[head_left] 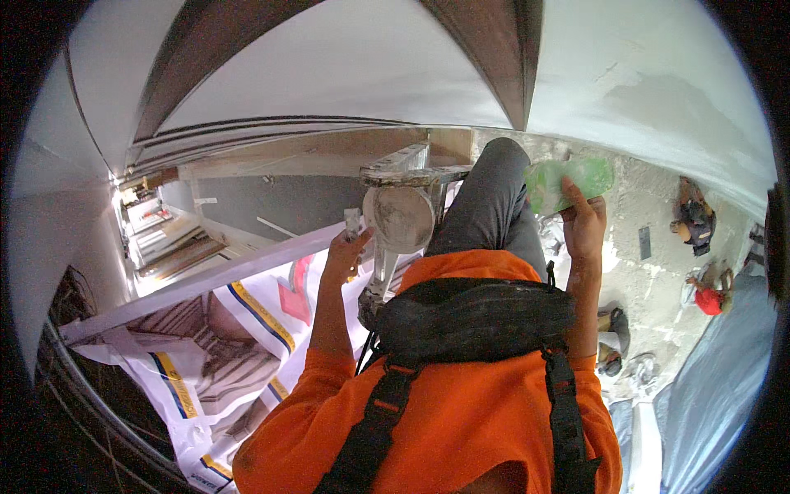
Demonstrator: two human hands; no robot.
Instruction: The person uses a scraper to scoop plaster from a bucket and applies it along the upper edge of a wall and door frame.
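Observation:
My left hand (346, 253) is raised and closed on a small pale scraper-like tool (354, 221), right beside a round, plaster-smeared bucket (401, 218). The bucket hangs at the top of a paint-stained ladder (407, 169). My right hand (585, 224) is held up by the white wall (658, 82) and grips a flat green pad (568, 179) smeared with white. Below the hands I see my own orange shirt (461, 412), a black chest pouch (473, 317) with straps, and a grey trouser leg (487, 202) on the ladder.
A printed plastic sheet (239, 337) covers the floor far below on the left, with a long white board (206, 276) across it. At the right, two people (695, 218) (709, 296) crouch on the rough floor. Sandals (613, 329) and a bluish sheet (716, 387) lie nearby.

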